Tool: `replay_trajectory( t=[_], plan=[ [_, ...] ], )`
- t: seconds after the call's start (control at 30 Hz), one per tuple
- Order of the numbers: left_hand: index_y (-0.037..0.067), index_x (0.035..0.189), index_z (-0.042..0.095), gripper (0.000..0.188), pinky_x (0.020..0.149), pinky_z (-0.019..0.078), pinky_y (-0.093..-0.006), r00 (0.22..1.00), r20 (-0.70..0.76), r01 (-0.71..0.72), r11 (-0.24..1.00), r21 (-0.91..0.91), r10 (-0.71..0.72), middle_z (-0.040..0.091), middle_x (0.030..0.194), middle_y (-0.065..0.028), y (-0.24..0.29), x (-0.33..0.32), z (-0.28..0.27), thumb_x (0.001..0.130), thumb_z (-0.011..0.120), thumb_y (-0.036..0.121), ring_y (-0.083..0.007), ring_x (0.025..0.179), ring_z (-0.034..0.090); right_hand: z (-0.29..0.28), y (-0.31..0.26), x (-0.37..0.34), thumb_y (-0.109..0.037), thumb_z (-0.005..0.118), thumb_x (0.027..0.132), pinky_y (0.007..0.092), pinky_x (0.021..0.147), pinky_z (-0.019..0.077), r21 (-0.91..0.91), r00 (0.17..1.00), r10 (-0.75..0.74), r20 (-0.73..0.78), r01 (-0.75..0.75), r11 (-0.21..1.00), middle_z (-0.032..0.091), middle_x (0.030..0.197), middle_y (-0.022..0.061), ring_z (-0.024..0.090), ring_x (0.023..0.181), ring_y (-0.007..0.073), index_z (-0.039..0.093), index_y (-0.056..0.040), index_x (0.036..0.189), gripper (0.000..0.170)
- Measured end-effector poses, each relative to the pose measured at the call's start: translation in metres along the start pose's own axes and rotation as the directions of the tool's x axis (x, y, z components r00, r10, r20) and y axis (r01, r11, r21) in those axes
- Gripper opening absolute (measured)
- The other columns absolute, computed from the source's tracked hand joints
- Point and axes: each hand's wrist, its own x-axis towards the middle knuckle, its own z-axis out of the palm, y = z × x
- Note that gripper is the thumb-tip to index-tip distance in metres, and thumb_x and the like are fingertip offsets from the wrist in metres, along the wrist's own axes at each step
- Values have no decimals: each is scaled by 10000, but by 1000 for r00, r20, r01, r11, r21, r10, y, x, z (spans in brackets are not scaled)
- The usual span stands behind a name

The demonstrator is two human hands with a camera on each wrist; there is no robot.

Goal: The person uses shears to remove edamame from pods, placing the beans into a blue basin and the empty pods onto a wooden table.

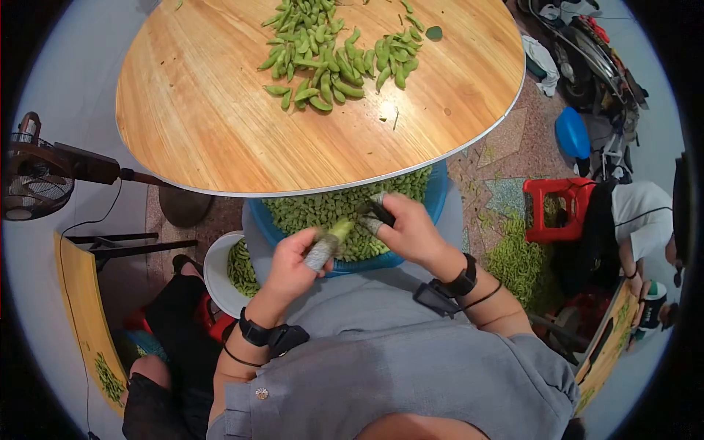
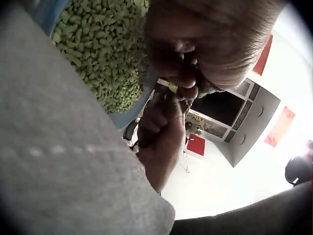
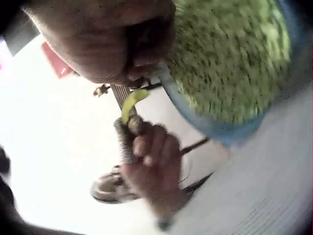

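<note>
My left hand (image 1: 290, 268) pinches a green soybean pod (image 1: 340, 229), which sticks out past the wrapped thumb. Close to it on the right, my right hand (image 1: 411, 229) has its fingers bent, with grey wrapping on thumb and forefinger. Something dark shows between those two digits; I cannot tell whether it is a held thing. Both hands are above a blue basin (image 1: 258, 220) full of small green beans (image 1: 297, 213). In the right wrist view the curved pod (image 3: 132, 104) stands up from the left hand's (image 3: 151, 171) fingertips.
A round wooden table (image 1: 213, 110) bears heaped soybean pods (image 1: 323, 66). A white bucket (image 1: 215, 275) stands left of the basin, a fan (image 1: 44, 180) farther left. On the right are a red stool (image 1: 539, 233), a green heap (image 1: 513, 260) on the floor and another person (image 1: 645, 213).
</note>
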Motion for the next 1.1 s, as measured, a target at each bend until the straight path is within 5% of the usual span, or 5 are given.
replay_trajectory(
  t=[0.4,0.5,0.73,0.93,1.1],
  plan=[
    [-3,837,600,112,521,421,-305,776,-585,420,499,758,234,554,605,-56,-32,-86,-88,810,638,99,-134,556,519,-31,0,138,-154,601,779,426,624,464,-452,935,-228,-271,85,888,568,781,172,581,736,354,540,-37,801,133],
    [-6,854,603,96,545,430,-296,778,-560,216,715,665,285,585,645,-81,-34,-82,-84,810,624,77,-166,568,534,-34,-4,134,-142,623,757,426,629,468,-459,935,-232,-268,88,884,576,796,161,579,735,350,558,-35,822,141],
    [-8,1027,597,197,716,471,-278,798,-183,-423,750,509,574,633,811,-87,35,-5,-4,848,543,57,-155,791,608,-58,-35,50,-76,669,725,299,607,455,103,995,-38,95,28,994,573,748,94,563,653,217,622,-18,925,214],
    [-7,934,576,154,711,455,-277,954,299,-79,980,184,21,603,871,-128,31,14,15,875,518,123,-216,757,578,-48,-22,9,-27,622,708,252,581,422,428,973,25,231,-125,895,571,736,45,497,654,87,609,-11,935,228],
    [20,919,586,140,668,449,-251,920,-27,-356,863,359,391,589,792,-30,14,17,16,905,518,141,-105,719,539,-28,-19,7,-8,598,725,220,580,414,644,937,169,306,-334,688,565,774,-37,464,690,27,599,8,981,256]
  ],
)
